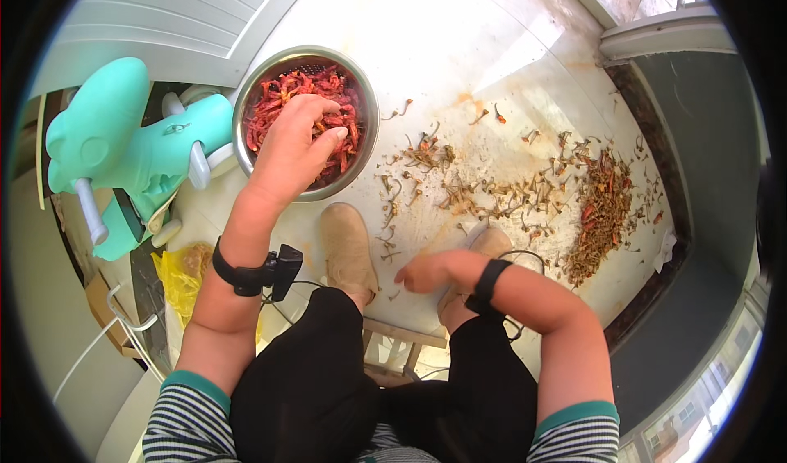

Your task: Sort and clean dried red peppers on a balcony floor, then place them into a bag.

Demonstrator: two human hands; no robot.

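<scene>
A round, shiny silver metal bowl is standing with its mouth facing up. Dried, wrinkled, deep-red chilli peppers are filling much of it in a loose tangle. The left hand is arching over these peppers inside the bowl; its contact with them is being hidden. Thin, brownish, hooked pepper stems are lying loose to the right of the bowl, a few resting just beside it. Well to the bowl's right, a dense heap of brown stems and red scraps is spreading. The right hand is curling at the bowl's near right, closest to single loose stems.
</scene>
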